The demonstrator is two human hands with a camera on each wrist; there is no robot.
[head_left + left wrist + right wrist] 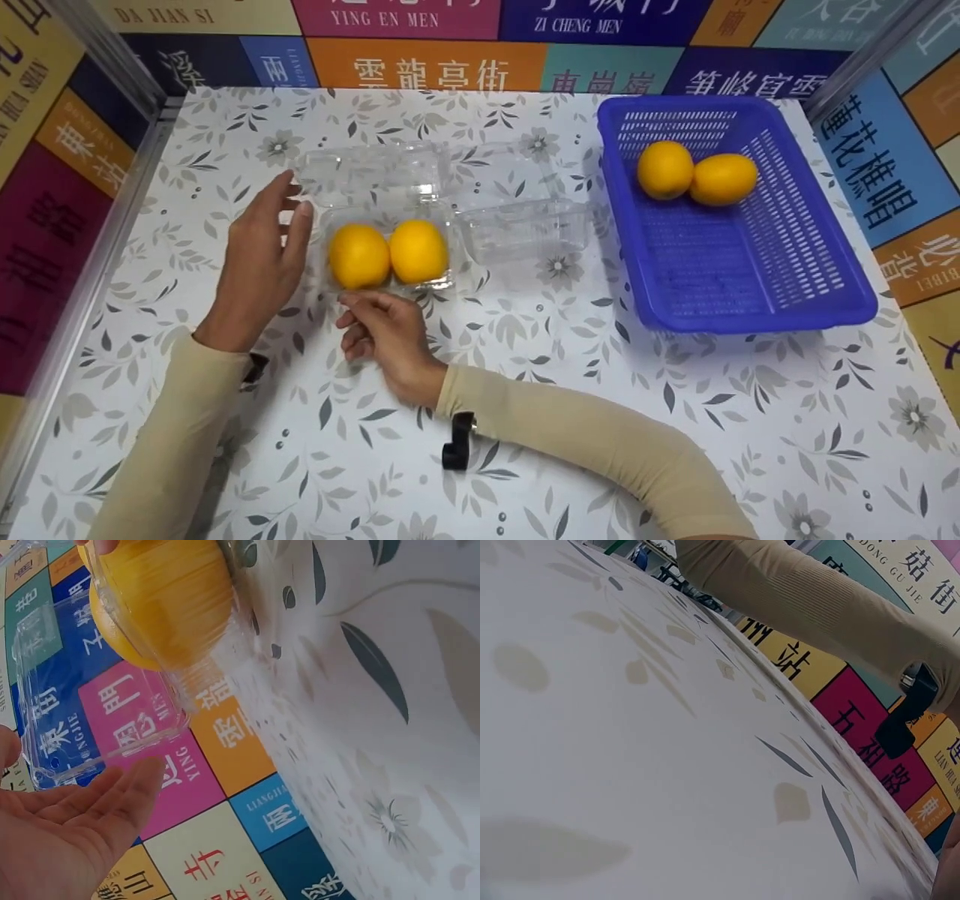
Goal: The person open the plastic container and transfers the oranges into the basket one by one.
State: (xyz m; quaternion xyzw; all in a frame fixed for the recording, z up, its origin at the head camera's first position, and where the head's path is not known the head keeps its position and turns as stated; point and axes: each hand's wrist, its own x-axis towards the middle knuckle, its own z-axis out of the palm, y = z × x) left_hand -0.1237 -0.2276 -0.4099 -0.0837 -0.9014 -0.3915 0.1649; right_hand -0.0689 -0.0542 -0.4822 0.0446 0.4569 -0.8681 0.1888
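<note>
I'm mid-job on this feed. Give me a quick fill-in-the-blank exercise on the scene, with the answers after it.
1. The basket holds ____ yellow fruits.
2. In the head view, the clear container with fruit in it stands to the ____ of the basket.
3. Of the left hand and the right hand, the ____ hand is nearer the basket.
4. Container and basket together hold ____ fruits.

Missing words: two; left; right; four.

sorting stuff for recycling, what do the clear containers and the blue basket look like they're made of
Clear containers: probably thin, glossy plastic; the leaf pattern beneath shows through and edges catch highlights. Blue basket: likely rigid moulded plastic, slight sheen, judging by the regular slots in its walls and smooth rim.
</note>
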